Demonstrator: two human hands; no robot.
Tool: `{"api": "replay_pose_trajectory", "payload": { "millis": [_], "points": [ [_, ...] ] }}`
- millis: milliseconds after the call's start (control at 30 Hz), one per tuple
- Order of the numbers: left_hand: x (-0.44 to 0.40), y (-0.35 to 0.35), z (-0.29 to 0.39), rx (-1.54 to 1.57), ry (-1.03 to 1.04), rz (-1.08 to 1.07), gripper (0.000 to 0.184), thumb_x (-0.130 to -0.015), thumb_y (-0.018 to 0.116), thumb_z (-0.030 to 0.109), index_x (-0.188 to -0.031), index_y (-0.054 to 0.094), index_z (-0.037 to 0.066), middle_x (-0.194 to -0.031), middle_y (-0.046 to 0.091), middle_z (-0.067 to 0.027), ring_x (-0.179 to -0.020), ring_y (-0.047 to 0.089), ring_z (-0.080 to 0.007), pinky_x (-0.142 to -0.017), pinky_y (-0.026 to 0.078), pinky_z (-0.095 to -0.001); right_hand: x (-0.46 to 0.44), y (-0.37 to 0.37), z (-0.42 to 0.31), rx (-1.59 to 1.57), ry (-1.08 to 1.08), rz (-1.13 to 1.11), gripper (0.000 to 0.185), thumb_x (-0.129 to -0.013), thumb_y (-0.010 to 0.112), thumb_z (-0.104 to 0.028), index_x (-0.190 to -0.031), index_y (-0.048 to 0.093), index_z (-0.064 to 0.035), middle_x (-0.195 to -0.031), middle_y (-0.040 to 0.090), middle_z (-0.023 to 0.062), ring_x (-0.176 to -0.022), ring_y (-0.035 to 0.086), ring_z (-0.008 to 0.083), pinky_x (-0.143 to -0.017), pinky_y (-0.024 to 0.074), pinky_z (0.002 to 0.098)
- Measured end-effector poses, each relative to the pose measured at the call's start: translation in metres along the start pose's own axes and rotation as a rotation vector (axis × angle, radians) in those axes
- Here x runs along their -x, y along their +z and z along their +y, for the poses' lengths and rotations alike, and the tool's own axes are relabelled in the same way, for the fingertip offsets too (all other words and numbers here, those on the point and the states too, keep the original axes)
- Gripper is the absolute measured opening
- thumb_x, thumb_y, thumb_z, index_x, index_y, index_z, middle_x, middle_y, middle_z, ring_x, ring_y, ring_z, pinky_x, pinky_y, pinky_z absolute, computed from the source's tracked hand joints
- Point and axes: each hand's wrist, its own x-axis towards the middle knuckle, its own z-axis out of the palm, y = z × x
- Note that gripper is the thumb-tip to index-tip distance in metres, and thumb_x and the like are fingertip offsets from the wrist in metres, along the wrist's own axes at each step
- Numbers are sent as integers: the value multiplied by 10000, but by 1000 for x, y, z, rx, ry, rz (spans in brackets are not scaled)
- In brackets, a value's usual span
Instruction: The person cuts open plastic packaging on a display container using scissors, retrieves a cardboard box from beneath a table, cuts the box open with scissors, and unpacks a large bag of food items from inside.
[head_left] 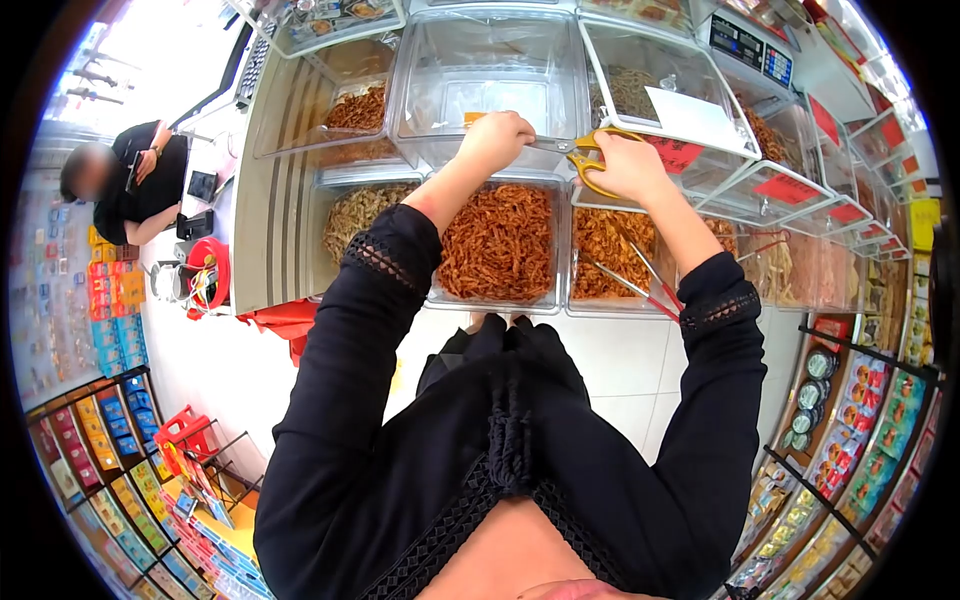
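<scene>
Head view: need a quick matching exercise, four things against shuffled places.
1. Scissors
2. Tongs
3. White paper
4. Left hand

A. On a clear lid
B. Next to the blades
C. Across a bin of orange-brown food
D. In the right hand

Pairs: 1-D, 2-C, 3-A, 4-B

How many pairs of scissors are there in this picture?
1: the yellow-handled scissors, in the person's right hand, with the blades pointing toward the left hand. Others may be hidden from view.
</scene>
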Motion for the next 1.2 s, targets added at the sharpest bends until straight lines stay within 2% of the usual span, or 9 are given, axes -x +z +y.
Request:
{"api": "replay_pose_trajectory", "payload": {
  "millis": [167, 267, 367, 433, 600, 767, 1067, 1200],
  "points": [
    [-5, -7, 1, 49, -18, -49, 159, -734, 571, 175, -818, 647, 64, -820, 616, -105, -772, 573, -264, -703, 451, -333, -2, -1, 2, -39, 17, -45, 464, -657, 584, -436, -910, 535, -50, -796, 607, 122, -763, 588, 274, -663, 472, 374],
    [-15, -17, 3, 43, -89, -226, 176, -738, 591, 195, -842, 652, 67, -826, 628, -87, -755, 581, -238, -699, 451, -311, -4, 6, 8, -71, -15, -20, 427, -653, 580, -407, -910, 548, -68, -812, 611, 118, -762, 590, 270, -666, 474, 370],
    [-28, -20, -3, 71, -156, -350, 192, -737, 609, 209, -868, 657, 77, -825, 639, -69, -745, 587, -198, -699, 452, -293, -2, 4, 6, -61, 17, -81, 494, -662, 574, -474, -930, 540, -60, -852, 610, 121, -798, 587, 267, -687, 474, 366],
    [-35, -24, -3, -10, -68, -378, 186, -729, 620, 198, -874, 664, 89, -826, 645, -65, -746, 591, -171, -698, 453, -283, -1, -6, 1, -74, 66, -189, 553, -679, 548, -519, -976, 538, -53, -900, 609, 118, -831, 591, 249, -717, 483, 351],
    [-43, -26, -2, -4, -55, -400, 174, -726, 621, 187, -858, 668, 84, -803, 644, -75, -731, 594, -177, -686, 456, -280, -3, 1, 5, -103, 65, -149, 509, -670, 571, -472, -973, 543, -65, -903, 609, 118, -835, 591, 238, -708, 484, 351],
    [-40, -25, 0, -70, -53, -384, 179, -726, 626, 194, -857, 667, 79, -791, 642, -79, -721, 591, -170, -671, 454, -279, -6, 9, 6, -71, 42, -79, 438, -678, 577, -420, -938, 551, -68, -840, 617, 101, -784, 601, 239, -674, 484, 359],
    [-35, -25, -2, 64, -95, -328, 195, -719, 638, 210, -860, 668, 78, -772, 641, -70, -697, 582, -160, -656, 448, -282, -4, 15, -5, -47, 12, 44, 472, -672, 591, -443, -917, 545, -43, -806, 617, 109, -754, 604, 246, -649, 486, 349],
    [-38, -26, -3, 28, -107, -335, 189, -723, 633, 194, -856, 667, 65, -777, 640, -70, -695, 584, -154, -653, 454, -277, -6, 16, -13, -49, 24, 43, 485, -674, 594, -455, -914, 543, -37, -804, 619, 110, -753, 606, 241, -651, 487, 340]
  ]
}}
